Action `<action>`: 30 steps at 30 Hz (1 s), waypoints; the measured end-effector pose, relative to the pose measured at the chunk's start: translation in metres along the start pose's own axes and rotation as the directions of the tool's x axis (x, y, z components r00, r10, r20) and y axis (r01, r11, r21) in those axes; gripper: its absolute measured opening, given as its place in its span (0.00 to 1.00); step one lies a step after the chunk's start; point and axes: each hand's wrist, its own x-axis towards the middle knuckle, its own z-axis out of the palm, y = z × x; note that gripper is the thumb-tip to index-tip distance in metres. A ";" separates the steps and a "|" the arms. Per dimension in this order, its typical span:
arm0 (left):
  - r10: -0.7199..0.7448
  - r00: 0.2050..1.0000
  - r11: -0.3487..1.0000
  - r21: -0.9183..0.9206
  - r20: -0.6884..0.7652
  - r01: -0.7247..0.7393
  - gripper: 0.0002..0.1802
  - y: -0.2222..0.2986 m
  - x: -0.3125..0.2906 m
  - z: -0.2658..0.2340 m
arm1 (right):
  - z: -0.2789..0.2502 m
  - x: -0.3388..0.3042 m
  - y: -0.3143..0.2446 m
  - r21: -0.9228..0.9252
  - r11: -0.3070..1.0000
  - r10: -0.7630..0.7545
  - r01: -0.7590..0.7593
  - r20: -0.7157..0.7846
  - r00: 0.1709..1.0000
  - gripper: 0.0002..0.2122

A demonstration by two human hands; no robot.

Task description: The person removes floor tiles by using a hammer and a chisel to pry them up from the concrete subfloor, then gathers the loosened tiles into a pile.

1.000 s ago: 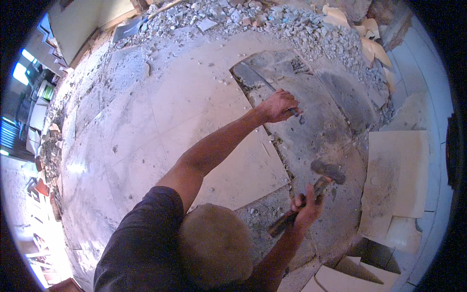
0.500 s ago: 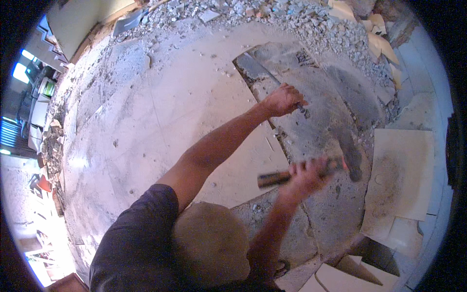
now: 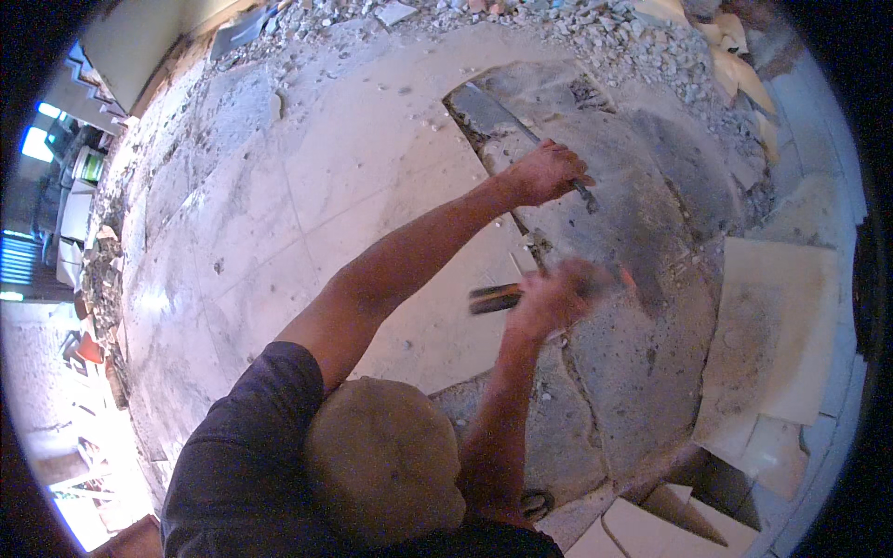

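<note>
My left hand [image 3: 551, 174] is closed round a long metal chisel [image 3: 510, 118]. The chisel slants away to the far left, its far end at the broken corner of the pale floor tiles [image 3: 372, 167]. Its struck end sticks out past my fist, toward the near right. My right hand [image 3: 561, 296] grips a hammer by its dark handle [image 3: 495, 298], nearer to me than the chisel. Motion smears the hammer's head, to the right of that hand. Below the chisel lies bare grey screed [image 3: 642, 372], where tiles are absent.
Broken rubble [image 3: 614, 42] heaps along the far side. Loose tile slabs [image 3: 772, 325] lie at the right, and more broken tile pieces [image 3: 623, 535] at the near right. A tan cap [image 3: 386, 456] fills the lower middle. A pale panel [image 3: 135, 46] stands at the far left.
My right hand and the hammer have swung left and a little farther away, nearer the chisel. My left hand has shifted slightly, still holding the chisel at the same tile corner.
</note>
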 end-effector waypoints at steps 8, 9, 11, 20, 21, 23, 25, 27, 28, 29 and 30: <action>-0.113 0.986 0.993 -0.019 0.123 0.116 0.09 0.004 -0.005 -0.011 | -0.011 -0.023 -0.030 -0.227 0.961 -0.159 0.157 0.011 0.987 0.19; -0.068 0.996 0.998 -0.012 0.057 0.068 0.09 0.001 -0.002 -0.011 | -0.008 -0.020 -0.027 -0.131 0.980 -0.151 0.150 -0.002 0.988 0.19; 0.021 0.998 1.000 0.024 -0.061 -0.020 0.09 -0.010 -0.004 -0.008 | -0.019 0.003 0.006 -0.285 0.922 -0.226 0.262 0.156 0.962 0.17; -0.140 0.982 0.990 0.016 0.129 0.139 0.07 -0.004 -0.009 -0.015 | -0.018 -0.030 -0.018 -0.173 0.981 -0.076 0.086 0.066 0.995 0.12; -0.120 0.987 0.993 0.027 0.108 0.118 0.07 -0.003 -0.002 -0.016 | -0.021 -0.022 -0.010 -0.109 0.991 -0.069 0.075 0.057 0.996 0.12; -0.086 0.994 0.996 0.035 0.067 0.084 0.06 0.002 0.005 -0.011 | -0.023 -0.008 0.005 -0.072 0.997 0.009 -0.004 0.073 0.997 0.10; -0.060 0.998 0.998 -0.024 0.009 0.060 0.08 -0.002 -0.001 -0.010 | -0.010 -0.008 0.011 -0.133 0.980 0.167 -0.149 0.136 0.977 0.08; -0.067 0.998 0.996 -0.049 0.021 0.068 0.10 -0.003 -0.004 -0.011 | -0.013 -0.013 0.003 -0.370 0.912 0.247 -0.178 0.150 0.957 0.08; -0.087 0.994 0.995 -0.044 0.062 0.090 0.10 -0.002 -0.004 -0.011 | -0.014 -0.020 0.001 -0.243 0.952 0.230 -0.188 0.159 0.960 0.10; -0.107 0.989 0.993 -0.037 0.104 0.112 0.09 0.000 -0.005 -0.012 | -0.020 -0.023 -0.001 -0.193 0.970 0.177 -0.150 0.130 0.976 0.10; -0.077 0.993 0.997 -0.005 0.086 0.077 0.09 -0.007 -0.010 -0.012 | -0.022 -0.025 -0.003 -0.142 0.983 0.136 -0.119 0.112 0.984 0.10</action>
